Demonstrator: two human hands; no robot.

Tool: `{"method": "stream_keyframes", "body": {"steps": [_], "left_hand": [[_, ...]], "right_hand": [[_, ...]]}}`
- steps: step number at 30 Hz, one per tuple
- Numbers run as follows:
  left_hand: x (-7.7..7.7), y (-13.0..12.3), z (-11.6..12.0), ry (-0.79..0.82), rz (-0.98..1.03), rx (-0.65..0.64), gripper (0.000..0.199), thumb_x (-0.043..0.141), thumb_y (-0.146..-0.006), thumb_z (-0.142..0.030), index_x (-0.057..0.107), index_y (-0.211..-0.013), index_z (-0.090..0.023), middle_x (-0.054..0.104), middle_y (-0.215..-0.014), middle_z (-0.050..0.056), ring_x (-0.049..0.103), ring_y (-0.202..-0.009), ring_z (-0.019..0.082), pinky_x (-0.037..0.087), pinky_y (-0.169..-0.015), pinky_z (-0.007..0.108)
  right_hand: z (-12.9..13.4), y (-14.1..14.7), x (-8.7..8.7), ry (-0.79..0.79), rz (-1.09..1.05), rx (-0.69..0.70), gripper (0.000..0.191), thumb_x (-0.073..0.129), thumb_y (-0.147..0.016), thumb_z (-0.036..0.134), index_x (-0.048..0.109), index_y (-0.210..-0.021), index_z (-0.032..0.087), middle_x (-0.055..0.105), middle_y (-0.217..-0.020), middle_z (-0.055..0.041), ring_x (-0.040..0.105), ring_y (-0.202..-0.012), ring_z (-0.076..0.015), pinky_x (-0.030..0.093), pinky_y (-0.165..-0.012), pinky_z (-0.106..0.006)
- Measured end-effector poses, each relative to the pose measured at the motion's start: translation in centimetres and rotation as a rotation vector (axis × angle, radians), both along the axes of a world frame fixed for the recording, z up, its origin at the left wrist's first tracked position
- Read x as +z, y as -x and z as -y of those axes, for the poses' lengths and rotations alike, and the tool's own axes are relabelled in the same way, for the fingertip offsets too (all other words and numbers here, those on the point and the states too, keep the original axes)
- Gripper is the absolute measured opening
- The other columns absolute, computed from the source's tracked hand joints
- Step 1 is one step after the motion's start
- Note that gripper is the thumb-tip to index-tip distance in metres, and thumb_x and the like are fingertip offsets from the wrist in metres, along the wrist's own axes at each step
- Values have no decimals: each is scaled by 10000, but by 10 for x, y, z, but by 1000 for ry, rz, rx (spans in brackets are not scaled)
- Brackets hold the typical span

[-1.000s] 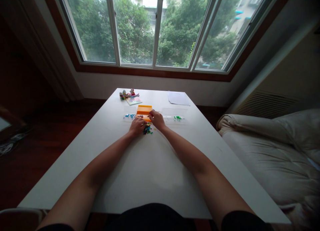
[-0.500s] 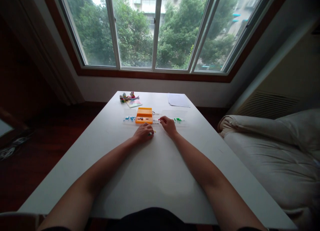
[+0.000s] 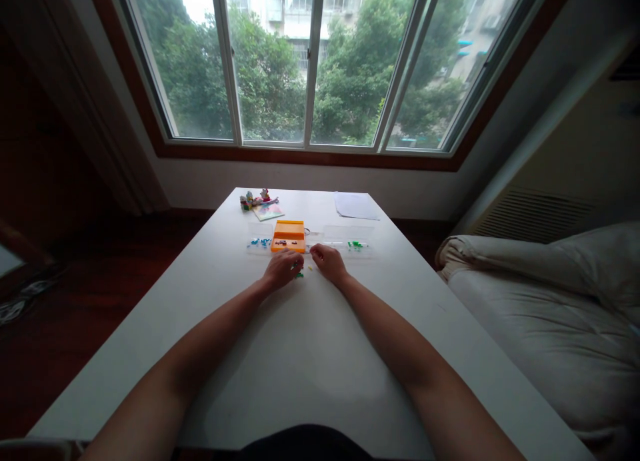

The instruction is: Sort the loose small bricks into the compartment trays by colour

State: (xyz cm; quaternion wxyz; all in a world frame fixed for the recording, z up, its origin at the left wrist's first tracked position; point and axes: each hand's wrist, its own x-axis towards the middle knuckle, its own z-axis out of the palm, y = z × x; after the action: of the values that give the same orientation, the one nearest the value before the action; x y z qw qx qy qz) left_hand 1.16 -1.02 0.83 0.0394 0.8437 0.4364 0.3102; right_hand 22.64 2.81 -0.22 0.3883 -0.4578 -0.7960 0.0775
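My left hand rests on the white table just in front of an orange case, its fingers curled. Small green pieces show beside and under its fingertips; what the fingers grip is too small to tell. My right hand is closed in a pinch, with its fingertips near the right front corner of the case. Anything in that pinch is hidden. A tiny yellow piece lies on the table between the two hands. The orange case stands open with small dark pieces in its front half.
Clear trays flank the case, with blue pieces on the left and green pieces on the right. Small figures and a colourful booklet lie at the table's far left. Paper sheets lie far right. A sofa stands right.
My right hand has moved left and nearer to me, away from the red piece by its fingertips. The left hand has shifted slightly, and more green shows below its fingers.
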Motion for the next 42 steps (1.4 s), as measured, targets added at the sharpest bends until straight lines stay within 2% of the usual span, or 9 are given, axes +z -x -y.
{"method": "stream_keyframes", "body": {"steps": [5,8,11,16,21,29,32,37,42], "left_hand": [[-6,25,-19,78,286,184,105,593,-902,-244,692,-923,-215,729,-874,34,656,-767,186,499,-730,310],[-12,44,-33,133,478,264,125,606,-884,-280,695,-937,-210,747,-914,43,676,-793,189,521,-744,312],[-20,59,-45,181,661,337,182,623,-855,-314,701,-977,-204,746,-936,49,682,-832,188,534,-751,298],[-28,73,-59,258,839,415,223,576,-831,-288,717,-984,-208,723,-898,35,631,-694,148,517,-670,268],[-28,79,-60,268,916,406,241,568,-822,-285,726,-984,-200,724,-929,42,612,-687,139,502,-640,254],[-23,84,-59,294,969,435,305,605,-856,-381,739,-1028,-168,736,-940,63,612,-685,133,505,-627,248],[-24,84,-61,322,1002,423,368,603,-875,-377,714,-1143,-151,744,-956,75,609,-664,117,512,-635,245],[-32,86,-67,341,1008,390,506,585,-862,-259,611,-1355,-148,752,-1075,93,606,-646,93,516,-652,232],[-39,88,-71,316,911,389,427,581,-837,-256,684,-1241,-162,753,-1013,81,643,-691,123,524,-673,243]], "right_hand": [[-7,-7,-3,29,-21,-46,168,568,-892,242,723,-947,208,677,-766,-4,599,-710,-154,427,-699,-241],[-8,-8,-5,60,-27,-55,171,573,-888,242,728,-952,208,676,-761,-3,598,-702,-153,432,-691,-240],[-6,-5,-5,78,13,-12,156,586,-882,223,732,-935,207,687,-782,-7,594,-710,-153,436,-701,-242],[-7,-3,-6,84,74,85,146,596,-861,168,738,-877,199,696,-835,-26,593,-775,-160,454,-763,-256],[-13,-10,-6,123,102,187,148,602,-798,106,728,-808,183,674,-827,-24,579,-779,-156,452,-762,-249],[-11,-12,-4,153,117,202,150,600,-782,94,725,-792,176,661,-805,-15,565,-758,-146,428,-731,-234],[-9,-12,-3,155,115,227,131,616,-792,110,728,-810,175,648,-802,-7,550,-732,-130,405,-700,-220],[-9,-16,-1,172,115,280,165,659,-830,171,753,-966,180,618,-771,9,527,-691,-111,378,-670,-209],[-8,-16,5,163,198,318,138,695,-865,215,763,-982,187,649,-830,-13,546,-704,-112,388,-685,-216]]}}
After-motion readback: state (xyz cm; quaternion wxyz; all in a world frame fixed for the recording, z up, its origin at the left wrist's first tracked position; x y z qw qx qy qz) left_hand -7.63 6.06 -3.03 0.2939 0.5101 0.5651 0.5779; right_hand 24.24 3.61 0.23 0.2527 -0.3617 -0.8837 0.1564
